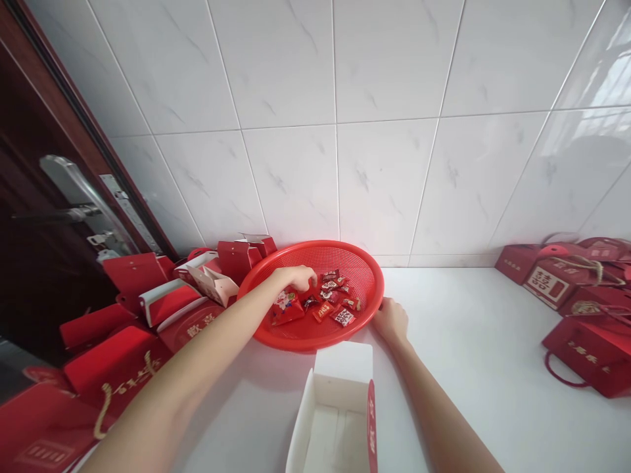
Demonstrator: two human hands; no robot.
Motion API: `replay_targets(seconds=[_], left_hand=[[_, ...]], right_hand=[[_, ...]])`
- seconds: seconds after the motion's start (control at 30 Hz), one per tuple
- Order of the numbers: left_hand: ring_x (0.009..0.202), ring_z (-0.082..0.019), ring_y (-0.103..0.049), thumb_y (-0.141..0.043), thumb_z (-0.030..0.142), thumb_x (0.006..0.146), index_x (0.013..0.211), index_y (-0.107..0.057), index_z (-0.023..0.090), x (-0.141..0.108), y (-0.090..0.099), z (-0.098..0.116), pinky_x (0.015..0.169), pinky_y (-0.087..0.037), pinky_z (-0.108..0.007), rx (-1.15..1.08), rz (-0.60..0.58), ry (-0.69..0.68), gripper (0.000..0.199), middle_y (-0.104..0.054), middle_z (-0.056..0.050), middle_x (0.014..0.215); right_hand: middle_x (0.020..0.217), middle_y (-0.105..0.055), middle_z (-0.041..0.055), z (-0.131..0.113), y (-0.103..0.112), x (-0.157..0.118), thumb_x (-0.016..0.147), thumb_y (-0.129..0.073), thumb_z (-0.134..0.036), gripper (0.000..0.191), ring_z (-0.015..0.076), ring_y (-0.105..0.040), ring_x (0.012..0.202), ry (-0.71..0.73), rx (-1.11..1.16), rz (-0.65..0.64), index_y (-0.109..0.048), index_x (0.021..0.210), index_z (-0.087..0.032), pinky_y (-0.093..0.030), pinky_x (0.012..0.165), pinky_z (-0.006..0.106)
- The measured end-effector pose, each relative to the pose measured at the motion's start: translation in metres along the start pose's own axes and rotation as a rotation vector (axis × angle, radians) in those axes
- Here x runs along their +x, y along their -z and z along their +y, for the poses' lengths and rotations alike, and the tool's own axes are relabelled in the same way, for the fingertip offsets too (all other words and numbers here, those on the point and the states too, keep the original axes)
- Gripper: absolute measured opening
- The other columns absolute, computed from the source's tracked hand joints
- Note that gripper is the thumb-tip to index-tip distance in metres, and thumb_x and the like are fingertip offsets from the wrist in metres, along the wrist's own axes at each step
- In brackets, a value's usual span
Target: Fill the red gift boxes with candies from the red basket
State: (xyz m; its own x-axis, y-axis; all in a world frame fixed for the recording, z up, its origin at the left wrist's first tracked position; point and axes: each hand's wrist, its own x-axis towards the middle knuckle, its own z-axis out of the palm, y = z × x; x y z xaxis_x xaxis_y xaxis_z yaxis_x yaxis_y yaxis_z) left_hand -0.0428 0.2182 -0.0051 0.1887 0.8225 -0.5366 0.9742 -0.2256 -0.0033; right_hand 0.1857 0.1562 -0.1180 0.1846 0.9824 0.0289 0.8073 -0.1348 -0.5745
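Note:
A round red basket [367,263] stands against the wall, holding several wrapped candies [329,295] and a larger red packet [287,309]. Inside it, over the packet and candies, is my left hand [299,278], fingers bent downward; whether they pinch anything is hidden. My right hand [391,320] is at the basket's right rim, its fingers curled and partly hidden against the rim. Below the basket, an open box [340,401], white inside with a red side panel, shows a bare interior.
Several open red boxes [135,269] crowd the left side beside a dark door with a metal handle [81,180]. Several red gift boxes with handles [586,348] stand at the right on the white table [463,368]. A tiled wall [384,164] rises behind.

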Motion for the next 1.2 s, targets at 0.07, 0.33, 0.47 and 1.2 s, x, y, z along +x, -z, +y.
replay_targets(seconds=[0.07,0.33,0.47,1.2], left_hand=[[0.105,-0.024,-0.067,-0.065,0.033,0.097,0.131,-0.059,0.018,0.002,-0.001,0.001,0.088,-0.059,-0.044,0.016,-0.004,-0.031,0.038,-0.064,-0.010,0.128],[0.117,-0.033,-0.062,-0.081,0.046,0.065,0.143,-0.052,0.029,0.001,-0.005,0.026,0.091,-0.053,-0.037,0.070,-0.005,-0.143,0.085,-0.065,-0.010,0.133],[0.124,-0.036,-0.059,-0.086,0.039,0.057,0.153,-0.040,0.029,-0.003,-0.009,0.039,0.094,-0.051,-0.037,0.103,0.017,-0.158,0.107,-0.057,-0.014,0.145],[0.103,-0.023,-0.067,-0.063,0.034,0.098,0.118,-0.065,0.016,0.012,-0.002,0.040,0.091,-0.057,-0.044,0.184,0.078,-0.252,0.027,-0.068,-0.008,0.117]], right_hand=[[0.079,-0.072,0.0082,0.000,0.000,0.000,0.088,-0.056,-0.021,0.020,0.0185,-0.064,0.070,-0.001,0.000,0.000,-0.072,0.077,-0.019,-0.029,0.056,0.025],[0.076,-0.072,0.0080,0.000,0.000,0.000,0.088,-0.056,-0.023,0.020,0.0185,-0.063,0.067,-0.003,0.005,-0.004,-0.070,0.074,-0.019,-0.029,0.055,0.025],[0.078,-0.072,0.0089,0.000,-0.001,0.000,0.089,-0.056,-0.025,0.020,0.0193,-0.063,0.067,-0.004,0.001,0.001,-0.069,0.075,-0.019,-0.029,0.055,0.025],[0.082,-0.075,0.0096,-0.002,0.002,-0.001,0.090,-0.055,-0.025,0.021,0.0204,-0.066,0.073,-0.011,0.000,-0.017,-0.071,0.078,-0.019,-0.030,0.056,0.025]])
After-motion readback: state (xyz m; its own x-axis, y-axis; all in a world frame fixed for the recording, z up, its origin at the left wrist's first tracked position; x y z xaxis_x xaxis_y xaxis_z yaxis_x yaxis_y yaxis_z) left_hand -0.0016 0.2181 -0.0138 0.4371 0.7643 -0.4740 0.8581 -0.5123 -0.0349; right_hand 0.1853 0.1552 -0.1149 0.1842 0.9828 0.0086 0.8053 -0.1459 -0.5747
